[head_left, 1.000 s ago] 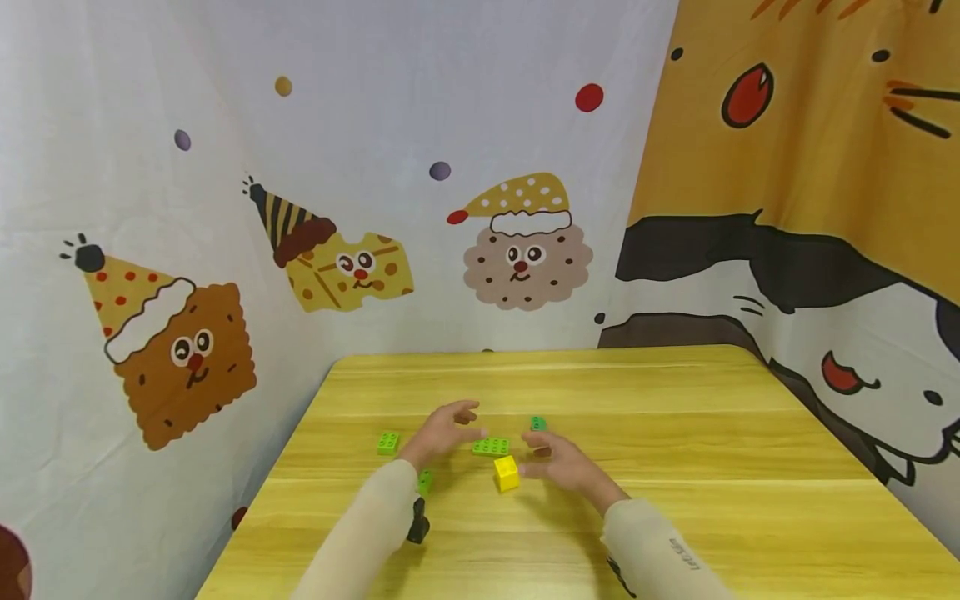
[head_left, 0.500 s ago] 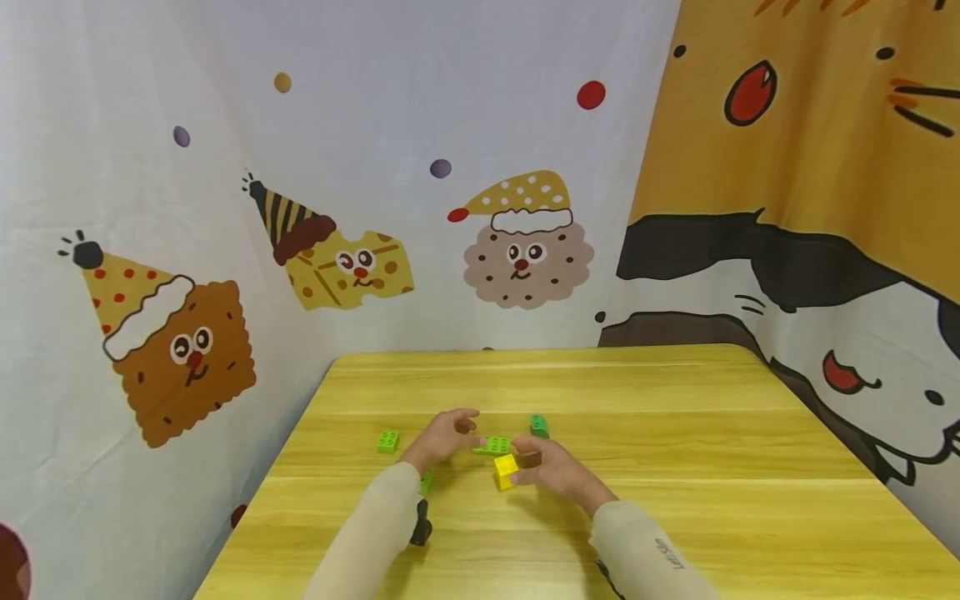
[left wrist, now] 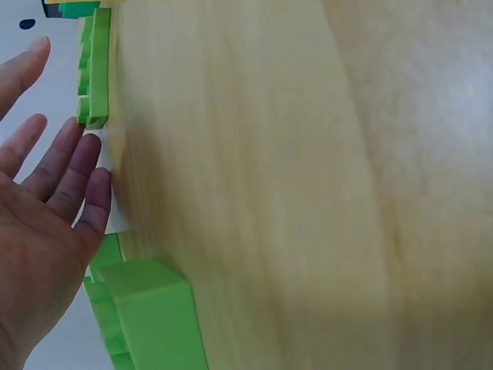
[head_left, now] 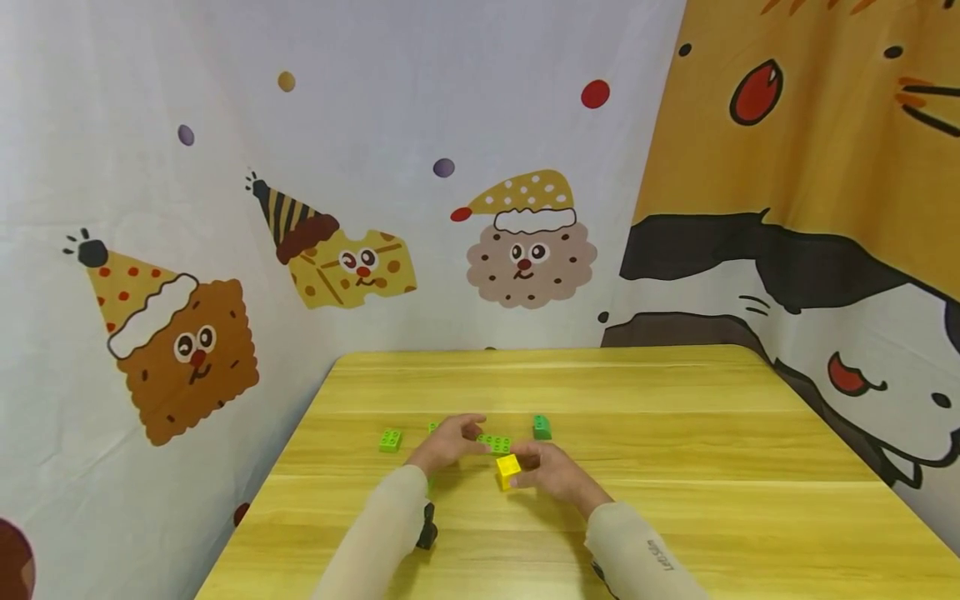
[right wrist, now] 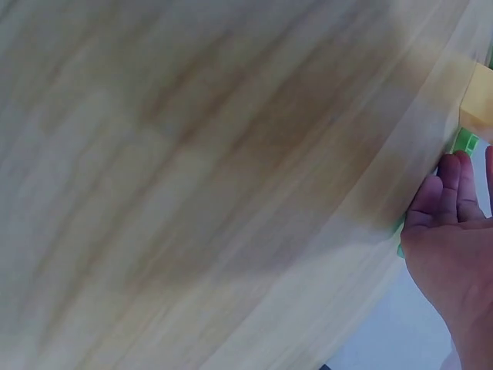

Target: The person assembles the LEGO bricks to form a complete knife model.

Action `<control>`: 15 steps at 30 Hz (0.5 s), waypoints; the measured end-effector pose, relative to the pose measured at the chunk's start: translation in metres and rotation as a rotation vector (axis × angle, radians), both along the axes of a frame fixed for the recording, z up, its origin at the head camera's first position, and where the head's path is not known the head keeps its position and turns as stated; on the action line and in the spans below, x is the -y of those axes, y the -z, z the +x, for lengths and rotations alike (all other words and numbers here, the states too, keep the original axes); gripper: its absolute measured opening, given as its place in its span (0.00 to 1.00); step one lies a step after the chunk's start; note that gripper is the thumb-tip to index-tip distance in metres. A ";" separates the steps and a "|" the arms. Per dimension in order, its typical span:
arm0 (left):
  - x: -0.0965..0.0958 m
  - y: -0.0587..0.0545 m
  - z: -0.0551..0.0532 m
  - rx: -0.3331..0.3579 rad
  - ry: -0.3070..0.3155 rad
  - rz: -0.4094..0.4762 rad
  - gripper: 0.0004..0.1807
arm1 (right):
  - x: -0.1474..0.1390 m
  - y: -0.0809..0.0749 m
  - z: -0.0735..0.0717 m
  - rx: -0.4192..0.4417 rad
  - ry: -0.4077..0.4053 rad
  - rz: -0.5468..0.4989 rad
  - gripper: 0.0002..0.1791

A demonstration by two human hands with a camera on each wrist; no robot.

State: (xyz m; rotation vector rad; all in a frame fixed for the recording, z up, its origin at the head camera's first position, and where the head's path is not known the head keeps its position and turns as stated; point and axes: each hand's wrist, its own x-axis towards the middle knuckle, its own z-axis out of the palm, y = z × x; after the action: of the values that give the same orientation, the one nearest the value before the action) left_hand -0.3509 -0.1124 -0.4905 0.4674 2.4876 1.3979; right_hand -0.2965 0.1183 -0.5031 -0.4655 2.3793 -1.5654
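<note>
My left hand hovers over the table, fingers loosely bent and thumb apart, beside a long lime-green toy brick. In the left wrist view that long brick lies just past the fingertips, and nothing is in the palm. My right hand is beside a yellow toy brick, its thumb tip overlapping the brick's right side in the head view. From the right wrist, the yellow brick appears beyond the relaxed fingertips; whether the thumb touches it I cannot tell.
A lime-green brick lies on the wooden table at left. Another lime brick sits by the left wrist, and a bit of lime shows behind the left hand. A darker green brick stands behind the right hand.
The right hand has moved left, closer to the yellow brick. The left hand has shifted slightly right and nearer, uncovering a bit of lime behind it. The bricks appear to stay put.
</note>
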 end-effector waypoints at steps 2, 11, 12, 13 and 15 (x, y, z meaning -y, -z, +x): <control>-0.001 0.001 0.000 -0.011 0.000 -0.007 0.34 | 0.000 0.000 0.000 -0.005 -0.004 -0.003 0.32; -0.003 0.005 -0.001 -0.017 -0.028 -0.027 0.33 | 0.002 -0.001 0.004 -0.022 0.022 0.010 0.26; -0.003 0.006 -0.001 -0.020 -0.031 -0.031 0.33 | 0.002 -0.001 0.004 -0.027 0.028 0.014 0.25; -0.003 0.007 -0.002 -0.027 -0.032 -0.034 0.33 | 0.002 0.000 0.004 -0.030 0.032 0.020 0.25; -0.004 0.009 -0.003 -0.040 -0.036 -0.042 0.32 | 0.001 0.001 0.004 -0.031 0.037 0.021 0.24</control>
State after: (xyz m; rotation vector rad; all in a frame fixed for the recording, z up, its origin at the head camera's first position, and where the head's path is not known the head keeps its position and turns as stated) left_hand -0.3536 -0.1084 -0.4998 0.4478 2.5644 1.3591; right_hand -0.2926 0.1177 -0.5040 -0.4472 2.4390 -1.5577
